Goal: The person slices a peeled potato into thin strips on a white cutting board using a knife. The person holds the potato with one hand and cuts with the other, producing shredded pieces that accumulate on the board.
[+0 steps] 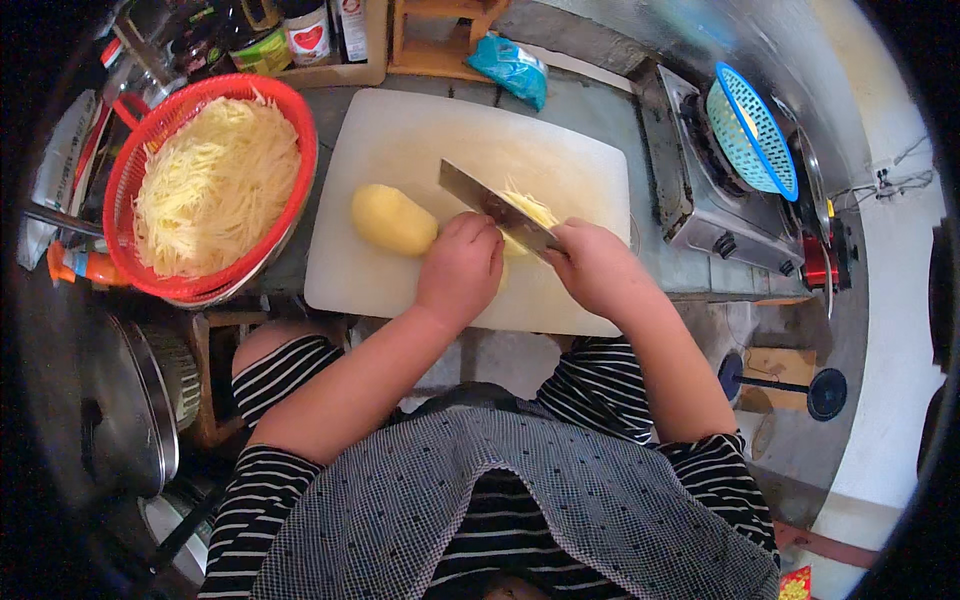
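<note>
My right hand grips the handle of a cleaver, its wide blade slanting across a white cutting board. My left hand has its fingers curled against the blade's near side, pressing down on pale potato slices that it mostly covers. Beyond the blade lies a small heap of potato shreds. A whole peeled potato rests on the board, just left of my left hand. Farther left, a red plastic colander holds a large mound of shredded potato.
A gas stove stands at the right with a blue plastic basket on it. Behind the board are a blue plastic bag, a wooden rack and several bottles. An orange spray bottle lies by the colander.
</note>
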